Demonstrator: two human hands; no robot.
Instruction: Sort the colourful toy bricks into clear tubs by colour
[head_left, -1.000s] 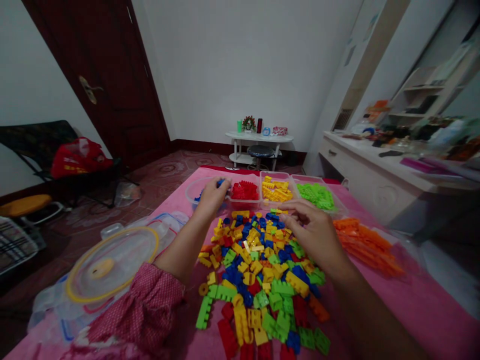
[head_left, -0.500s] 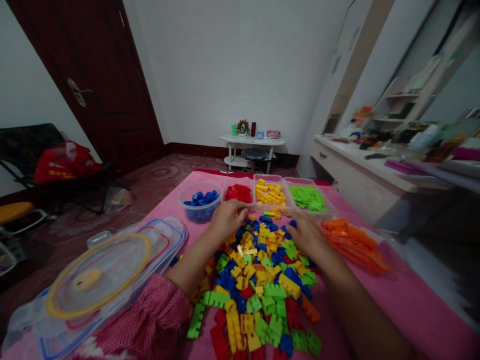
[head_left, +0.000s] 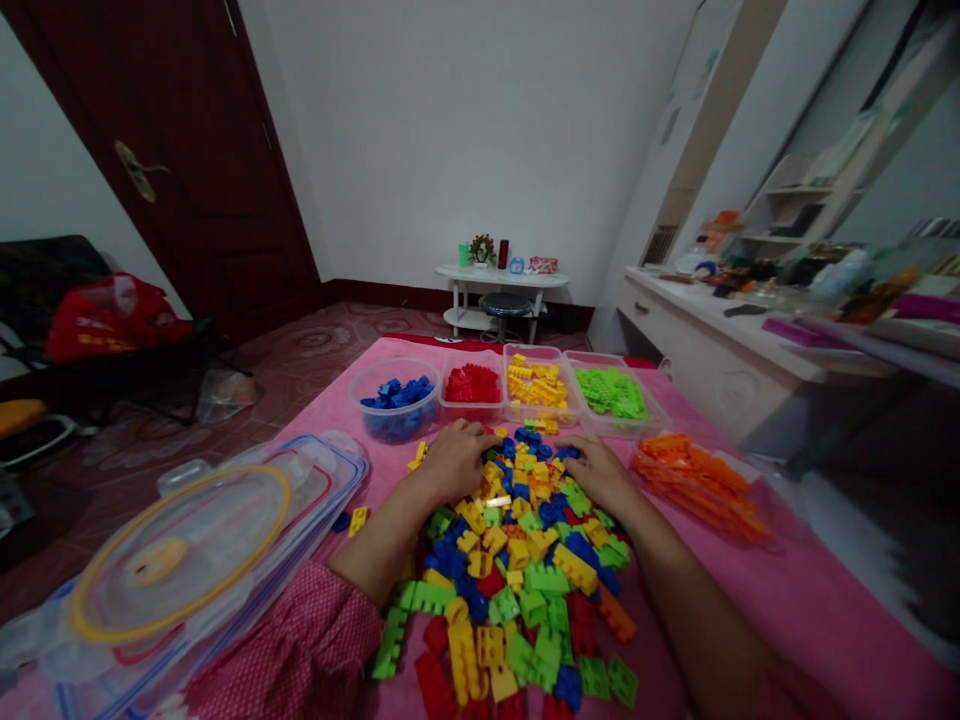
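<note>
A heap of toy building bricks in yellow, green, blue, red and orange covers the pink cloth before me. My left hand rests at the far left side of the heap, fingers reaching right over the bricks; it looks open, its fingertips partly hidden. Opposite it, my right hand has thumb and forefinger apart around a blue brick; no firm grip shows. Behind the hands stand a round tub of blue bricks and clear boxes of red bricks, yellow bricks and green bricks.
Orange bricks fill a clear container at the right. Stacked clear lids lie on the left, one with a yellow ring. A yellow brick lies beside my left forearm. A white dresser stands beyond the table's right side.
My left hand has come down and nearer, from beside the red box onto the heap. My right hand has shifted slightly left and nearer. The camera view has moved a little.
</note>
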